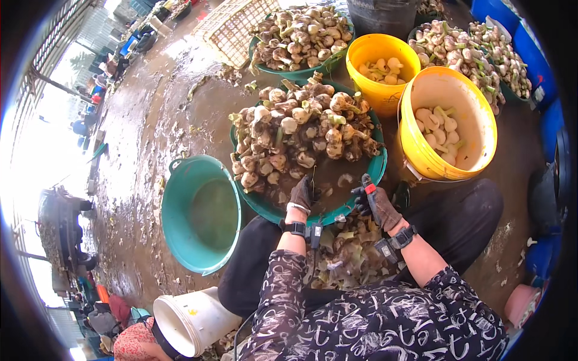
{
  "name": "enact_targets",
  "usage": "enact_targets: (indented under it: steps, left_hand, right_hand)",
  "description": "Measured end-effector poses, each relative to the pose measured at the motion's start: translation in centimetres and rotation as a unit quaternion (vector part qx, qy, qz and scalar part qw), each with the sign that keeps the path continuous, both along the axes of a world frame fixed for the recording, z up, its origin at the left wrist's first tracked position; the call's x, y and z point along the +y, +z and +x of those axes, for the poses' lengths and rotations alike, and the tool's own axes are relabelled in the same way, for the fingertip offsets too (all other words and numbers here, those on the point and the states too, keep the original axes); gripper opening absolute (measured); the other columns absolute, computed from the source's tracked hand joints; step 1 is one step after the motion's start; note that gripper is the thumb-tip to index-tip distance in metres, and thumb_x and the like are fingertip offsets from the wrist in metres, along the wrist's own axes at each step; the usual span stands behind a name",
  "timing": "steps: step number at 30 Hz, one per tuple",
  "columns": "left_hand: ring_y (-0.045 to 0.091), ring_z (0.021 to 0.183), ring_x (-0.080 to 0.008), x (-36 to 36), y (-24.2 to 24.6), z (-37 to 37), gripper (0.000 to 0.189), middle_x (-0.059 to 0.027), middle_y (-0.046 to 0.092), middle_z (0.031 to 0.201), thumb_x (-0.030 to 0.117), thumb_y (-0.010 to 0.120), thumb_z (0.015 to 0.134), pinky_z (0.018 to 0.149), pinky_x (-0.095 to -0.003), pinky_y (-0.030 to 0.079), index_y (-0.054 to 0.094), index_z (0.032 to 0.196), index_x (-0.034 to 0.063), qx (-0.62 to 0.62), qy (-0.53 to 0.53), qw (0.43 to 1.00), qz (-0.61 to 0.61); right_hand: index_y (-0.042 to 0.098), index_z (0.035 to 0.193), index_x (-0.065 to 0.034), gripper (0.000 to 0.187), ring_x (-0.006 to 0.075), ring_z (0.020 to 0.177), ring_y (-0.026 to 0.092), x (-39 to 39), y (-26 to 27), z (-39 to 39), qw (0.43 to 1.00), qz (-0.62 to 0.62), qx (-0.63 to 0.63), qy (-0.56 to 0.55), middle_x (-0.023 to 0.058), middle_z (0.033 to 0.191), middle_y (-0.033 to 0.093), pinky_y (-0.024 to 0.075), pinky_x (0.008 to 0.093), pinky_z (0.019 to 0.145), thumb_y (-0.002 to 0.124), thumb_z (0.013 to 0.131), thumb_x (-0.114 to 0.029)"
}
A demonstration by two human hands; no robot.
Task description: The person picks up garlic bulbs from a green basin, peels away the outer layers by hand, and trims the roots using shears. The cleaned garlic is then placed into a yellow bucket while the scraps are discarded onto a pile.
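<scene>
Before me a wide green tub point(384, 155) holds a heap of soiled garlic bulbs point(289, 126), with muddy scraps near its front. My left hand point(302, 195), in a dark glove, is over the tub's front; a thin strand stands beside its fingers, and whether it grips anything is unclear. My right hand point(377, 203), gloved with red tape on a digit, is at the tub's front right rim, thumb raised; its palm is partly hidden. To the right stand two yellow buckets point(485, 131), point(384, 97) with peeled garlic bulbs point(438, 131) inside.
An empty green bucket point(216, 216) stands left, a white bucket point(194, 320) lies lower left. Garlic peelings point(350, 257) cover the ground between my legs. Beyond are another heaped tub point(302, 72), a plastic crate point(235, 31) and more garlic piles point(456, 49). A person point(135, 338) is at lower left.
</scene>
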State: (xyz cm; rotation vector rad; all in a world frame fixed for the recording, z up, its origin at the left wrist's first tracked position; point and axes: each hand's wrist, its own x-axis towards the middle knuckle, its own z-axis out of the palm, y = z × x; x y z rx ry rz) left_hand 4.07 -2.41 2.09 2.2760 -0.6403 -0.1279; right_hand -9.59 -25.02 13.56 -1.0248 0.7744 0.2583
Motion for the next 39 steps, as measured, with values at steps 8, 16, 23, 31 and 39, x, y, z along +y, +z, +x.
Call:
enact_targets:
  steps: [8,16,23,31,39]
  left_hand:
    - [0.058,0.104,-0.0254,-1.9,-2.7,6.5,0.039,-0.0147,0.06,0.112,0.011,0.059,0.083,0.086,-0.0335,0.047,0.051,0.12,0.0038,0.081,0.075,0.989,-0.094]
    - [0.064,0.09,-0.0298,-1.8,-0.8,1.8,0.031,-0.0135,0.066,0.096,0.004,0.048,0.087,0.075,-0.0358,0.051,0.056,0.115,0.0132,-0.006,0.051,0.997,0.062]
    - [0.062,0.086,-0.0134,-4.1,12.8,-10.9,0.051,-0.0076,0.064,0.097,0.023,0.075,0.072,0.077,-0.0271,0.05,0.056,0.112,-0.0009,0.308,0.031,0.93,-0.198]
    - [0.061,0.087,-0.0324,-5.6,19.4,-16.3,0.058,-0.0167,0.06,0.099,0.031,0.08,0.058,0.078,-0.0364,0.05,0.059,0.107,0.0092,-0.007,0.043,0.998,0.04]
    - [0.064,0.085,-0.0221,-4.5,19.3,-16.0,0.061,-0.0136,0.064,0.099,0.031,0.079,0.065,0.075,-0.031,0.051,0.056,0.113,0.001,0.159,-0.037,0.985,-0.049]
  right_hand:
    - [0.058,0.087,-0.0061,0.051,0.0099,0.046,0.047,1.7,-0.5,-3.0,0.991,0.124,0.029,0.045,-0.001,0.061,0.05,0.0398,0.0235,0.04,0.054,0.084,-0.057]
    - [0.062,0.085,-0.0075,0.042,0.0067,0.047,0.044,1.8,0.1,-2.6,0.997,0.059,0.038,0.03,-0.0022,0.061,0.05,0.0385,0.022,0.042,0.058,0.085,-0.05]
    - [0.066,0.081,-0.001,0.044,0.0182,0.053,0.054,2.3,-4.2,-3.2,0.928,-0.331,-0.155,0.069,0.01,0.061,0.059,0.0439,0.0348,0.054,0.062,0.084,-0.045]
    - [0.064,0.078,0.0001,0.036,0.0402,0.069,0.058,3.0,3.6,-5.1,0.873,-0.429,-0.157,0.171,0.024,0.07,0.059,0.0446,0.0449,0.061,0.057,0.085,-0.034]
    - [0.061,0.085,-0.001,0.031,0.0241,0.062,0.059,0.3,3.9,-7.3,0.937,-0.23,-0.207,0.161,0.0124,0.071,0.062,0.0453,0.0394,0.058,0.056,0.087,-0.032]
